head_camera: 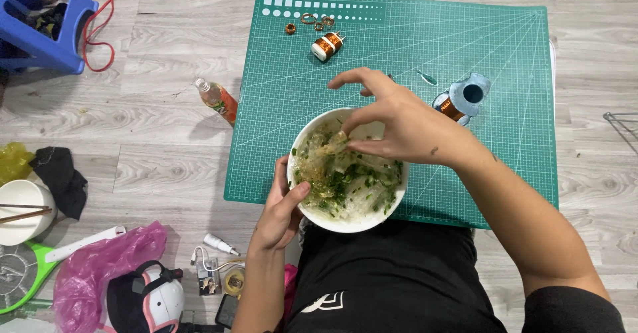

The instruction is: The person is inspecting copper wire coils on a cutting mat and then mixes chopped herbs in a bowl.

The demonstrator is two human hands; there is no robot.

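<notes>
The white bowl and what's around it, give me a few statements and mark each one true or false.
1. The left hand grips the rim of the white bowl. True.
2. The right hand lies flat on the cutting mat. False: it is over the bowl, fingertips pinching some of the noodles and greens.
3. The bowl sits wholly on the wood floor. False: it is at the green mat's near edge.
4. A spool of copper wire lies on the mat beyond the bowl. True.
5. The bottle stands on the mat. False: it lies on the floor left of it.
</notes>
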